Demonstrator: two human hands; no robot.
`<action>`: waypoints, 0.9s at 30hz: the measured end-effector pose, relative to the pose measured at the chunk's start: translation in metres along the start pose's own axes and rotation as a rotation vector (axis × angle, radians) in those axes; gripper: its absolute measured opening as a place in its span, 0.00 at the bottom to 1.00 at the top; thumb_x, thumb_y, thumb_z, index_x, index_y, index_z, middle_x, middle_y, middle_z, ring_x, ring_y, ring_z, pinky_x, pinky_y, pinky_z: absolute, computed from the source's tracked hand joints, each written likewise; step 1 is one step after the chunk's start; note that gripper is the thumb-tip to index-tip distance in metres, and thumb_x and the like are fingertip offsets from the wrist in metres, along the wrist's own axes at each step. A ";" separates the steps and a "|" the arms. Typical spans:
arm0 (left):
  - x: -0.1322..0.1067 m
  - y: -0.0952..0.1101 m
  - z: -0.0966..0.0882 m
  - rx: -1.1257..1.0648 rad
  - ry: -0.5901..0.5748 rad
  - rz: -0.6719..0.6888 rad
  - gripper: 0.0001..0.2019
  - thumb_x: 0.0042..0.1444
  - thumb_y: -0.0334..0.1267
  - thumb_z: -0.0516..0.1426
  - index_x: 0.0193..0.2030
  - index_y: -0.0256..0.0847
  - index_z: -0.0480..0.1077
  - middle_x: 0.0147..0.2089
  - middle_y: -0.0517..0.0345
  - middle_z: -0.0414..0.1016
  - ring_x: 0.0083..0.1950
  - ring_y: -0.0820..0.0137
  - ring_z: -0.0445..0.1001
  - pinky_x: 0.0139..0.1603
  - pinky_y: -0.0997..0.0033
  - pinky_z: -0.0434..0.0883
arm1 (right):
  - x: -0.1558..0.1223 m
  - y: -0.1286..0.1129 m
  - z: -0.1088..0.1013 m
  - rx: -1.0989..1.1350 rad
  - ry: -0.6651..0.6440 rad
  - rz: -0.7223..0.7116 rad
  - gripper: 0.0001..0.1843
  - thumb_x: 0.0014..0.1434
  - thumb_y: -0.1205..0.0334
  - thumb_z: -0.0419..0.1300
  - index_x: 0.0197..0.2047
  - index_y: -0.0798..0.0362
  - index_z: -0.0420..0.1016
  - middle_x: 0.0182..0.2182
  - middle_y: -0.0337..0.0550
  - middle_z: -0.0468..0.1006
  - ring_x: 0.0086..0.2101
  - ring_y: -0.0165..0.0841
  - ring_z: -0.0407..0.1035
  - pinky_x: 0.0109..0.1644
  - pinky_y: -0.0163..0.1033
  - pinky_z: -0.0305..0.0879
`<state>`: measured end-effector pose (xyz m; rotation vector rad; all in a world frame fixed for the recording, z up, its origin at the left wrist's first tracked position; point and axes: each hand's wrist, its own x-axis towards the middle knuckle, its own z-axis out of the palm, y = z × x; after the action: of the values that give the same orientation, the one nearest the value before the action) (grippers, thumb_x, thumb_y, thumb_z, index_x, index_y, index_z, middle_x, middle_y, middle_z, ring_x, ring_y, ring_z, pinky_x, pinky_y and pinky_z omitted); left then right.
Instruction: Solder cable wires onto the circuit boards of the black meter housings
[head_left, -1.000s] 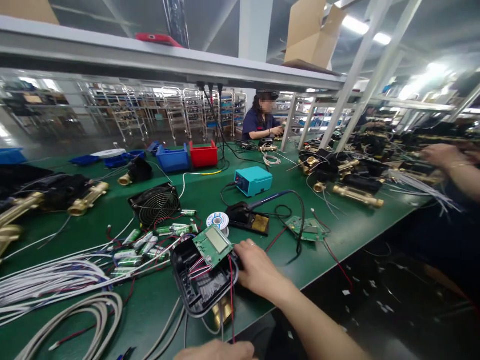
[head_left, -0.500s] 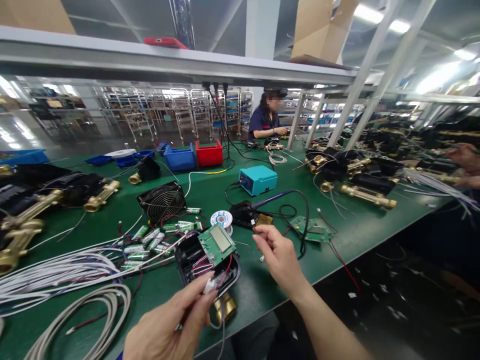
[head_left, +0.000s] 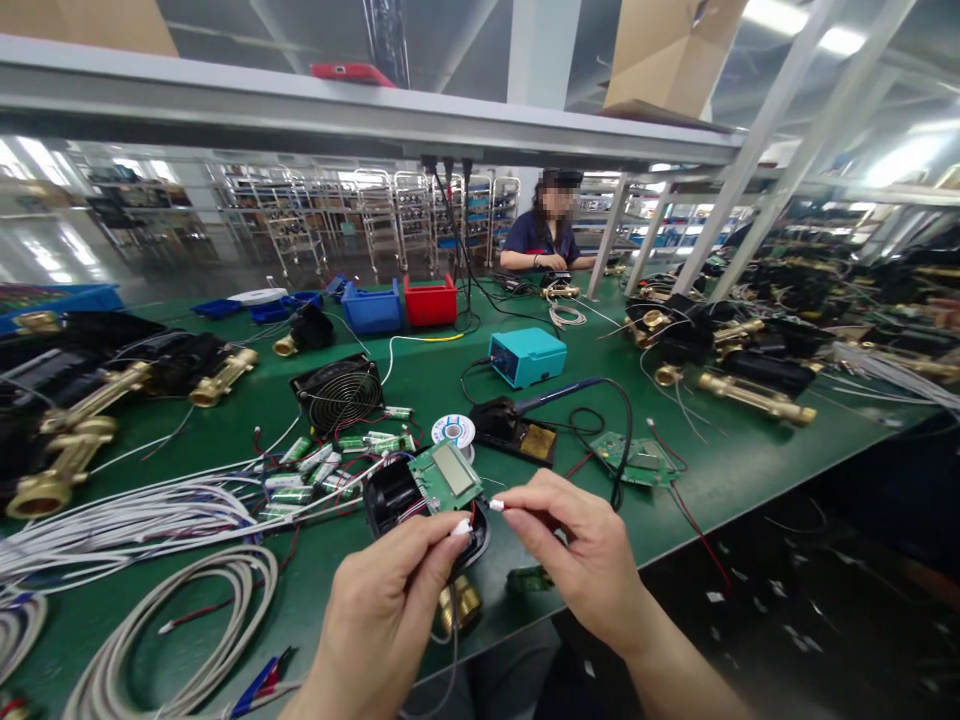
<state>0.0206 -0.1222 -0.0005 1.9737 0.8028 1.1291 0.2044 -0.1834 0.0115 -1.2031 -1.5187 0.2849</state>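
My left hand point(head_left: 386, 600) pinches a white wire connector point(head_left: 461, 527) between thumb and fingertips, with a bit of red wire beside it. A second small white connector point(head_left: 496, 505) sits in the pinched fingertips of my right hand point(head_left: 589, 550). The two connectors face each other, a short gap apart. Just beyond them, a green circuit board point(head_left: 448, 474) with a grey display rests tilted on an open black housing point(head_left: 386, 497). A brass pipe fitting point(head_left: 463, 600) shows under the housing. Below my right hand lies a small green part point(head_left: 528, 579), partly hidden.
A solder reel point(head_left: 453, 432), soldering iron stand point(head_left: 499, 430), teal soldering station point(head_left: 528, 357) and black fan point(head_left: 343, 393) stand behind. Green batteries point(head_left: 319, 467) and white cables point(head_left: 150, 525) lie left, another circuit board point(head_left: 637, 460) right. A co-worker point(head_left: 546, 230) sits across the bench.
My right hand has come left and down, bringing its connector close to the one in my left hand. My left hand has risen slightly to the right. The view has shifted a little.
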 end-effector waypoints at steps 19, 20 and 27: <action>0.008 0.000 -0.011 -0.094 -0.363 -0.156 0.23 0.69 0.52 0.47 0.28 0.41 0.67 0.22 0.64 0.63 0.24 0.73 0.62 0.25 0.75 0.56 | 0.008 -0.011 0.001 -0.194 -0.224 -0.229 0.09 0.68 0.68 0.55 0.42 0.54 0.77 0.30 0.41 0.71 0.30 0.29 0.68 0.31 0.33 0.62; 0.008 -0.001 -0.011 -0.094 -0.376 -0.153 0.23 0.70 0.52 0.47 0.28 0.41 0.67 0.22 0.64 0.63 0.24 0.73 0.62 0.24 0.75 0.56 | 0.009 -0.012 0.001 -0.245 -0.238 -0.261 0.10 0.68 0.68 0.54 0.43 0.54 0.77 0.30 0.41 0.71 0.29 0.29 0.68 0.30 0.33 0.62; 0.009 -0.004 -0.004 0.251 -0.270 0.299 0.18 0.73 0.38 0.41 0.30 0.43 0.61 0.22 0.65 0.67 0.20 0.75 0.67 0.23 0.76 0.61 | 0.012 -0.017 -0.002 -0.397 -0.275 -0.262 0.12 0.70 0.67 0.50 0.37 0.54 0.72 0.29 0.41 0.72 0.29 0.30 0.67 0.30 0.34 0.57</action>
<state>0.0204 -0.1122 0.0018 2.4556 0.5380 0.9283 0.1983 -0.1823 0.0318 -1.2873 -2.0186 -0.0324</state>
